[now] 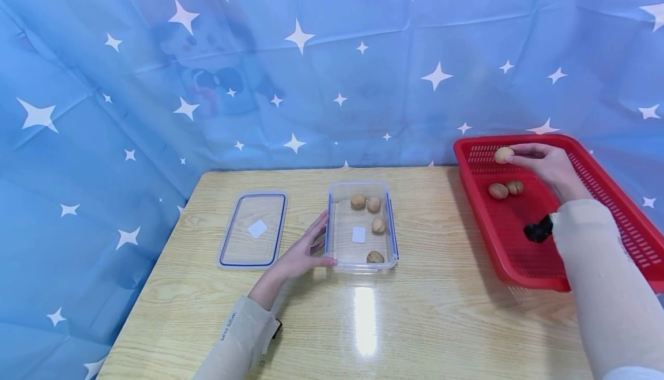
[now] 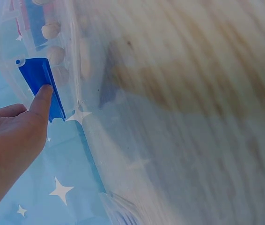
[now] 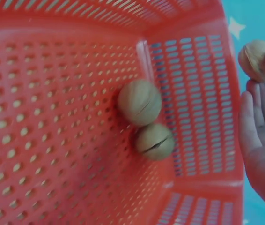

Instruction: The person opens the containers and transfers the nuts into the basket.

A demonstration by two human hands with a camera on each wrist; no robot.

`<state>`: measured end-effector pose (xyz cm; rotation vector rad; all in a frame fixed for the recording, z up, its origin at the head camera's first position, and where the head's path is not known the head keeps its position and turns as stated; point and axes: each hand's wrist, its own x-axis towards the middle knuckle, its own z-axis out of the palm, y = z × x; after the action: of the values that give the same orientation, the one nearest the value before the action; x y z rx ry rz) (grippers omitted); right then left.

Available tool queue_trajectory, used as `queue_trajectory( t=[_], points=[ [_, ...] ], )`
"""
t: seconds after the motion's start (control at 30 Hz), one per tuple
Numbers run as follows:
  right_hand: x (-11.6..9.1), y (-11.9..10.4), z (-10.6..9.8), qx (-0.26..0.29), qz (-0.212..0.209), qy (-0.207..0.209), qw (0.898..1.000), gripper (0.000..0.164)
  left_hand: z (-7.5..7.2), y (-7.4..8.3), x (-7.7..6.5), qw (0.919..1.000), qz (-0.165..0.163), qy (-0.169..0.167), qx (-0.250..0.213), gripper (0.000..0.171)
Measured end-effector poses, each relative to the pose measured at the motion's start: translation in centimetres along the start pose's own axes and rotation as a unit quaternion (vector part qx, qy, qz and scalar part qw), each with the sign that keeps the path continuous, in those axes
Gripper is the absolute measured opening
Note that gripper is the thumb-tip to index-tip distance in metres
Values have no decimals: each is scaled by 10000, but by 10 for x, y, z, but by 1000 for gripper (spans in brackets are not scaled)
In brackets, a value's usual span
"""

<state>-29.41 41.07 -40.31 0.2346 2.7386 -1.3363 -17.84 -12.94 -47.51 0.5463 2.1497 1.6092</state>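
Observation:
My right hand (image 1: 551,168) pinches a walnut (image 1: 503,155) between thumb and fingers, raised over the far end of the red basket (image 1: 479,218). Two more walnuts (image 3: 147,117) lie side by side on the basket floor, as the right wrist view shows. My left hand (image 1: 303,253) rests against the left side of a clear plastic box (image 1: 344,253), fingers extended along its wall. In the left wrist view, one fingertip touches the box's blue clip (image 2: 41,77). Inside the box are several walnuts (image 1: 378,225) and a small white square.
A clear lid (image 1: 252,230) with a blue seal lies flat left of the box on the wooden table (image 1: 415,311). Behind the table hangs a blue curtain (image 1: 332,80) with white stars. The basket stands at the table's right side.

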Motion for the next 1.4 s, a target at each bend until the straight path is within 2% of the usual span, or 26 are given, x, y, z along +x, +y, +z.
queue_trajectory(
  t=[0.23, 0.63, 0.83, 0.9, 1.03, 1.07, 1.1, 1.27, 1.4],
  points=[
    [-2, 26, -4, -88, 404, 39, 9991, 89, 0, -1, 0, 10000, -32, 4, 58, 105],
    [-3, 56, -6, 106, 692, -8, 9975, 87, 0, 0, 0, 10000, 13, 10, 80, 103],
    [-7, 63, -10, 574, 992, -9, 9934, 72, 0, 1, -1, 10000, 0, 13, 60, 104],
    [-7, 64, -12, 801, 1087, -9, 9908, 77, 0, 2, 0, 10000, -6, 3, 65, 104],
    [-7, 68, -13, 1094, 1278, -9, 9858, 76, 0, 1, 0, 10000, -19, 5, 85, 104],
    [-8, 69, -14, 1112, 1305, -16, 9852, 74, 0, 1, 0, 10000, -20, 7, 90, 104],
    [-8, 70, -14, 1168, 1298, -22, 9846, 63, 0, 1, 1, 10000, -23, 11, 86, 104],
    [-9, 76, -16, 1201, 1158, -120, 9859, 34, 0, 1, 0, 10000, -20, 25, 33, 104],
    [-9, 81, -16, 1222, 1087, -245, 9862, 25, 1, 0, 0, 10000, -38, 47, 29, 104]
  ],
)
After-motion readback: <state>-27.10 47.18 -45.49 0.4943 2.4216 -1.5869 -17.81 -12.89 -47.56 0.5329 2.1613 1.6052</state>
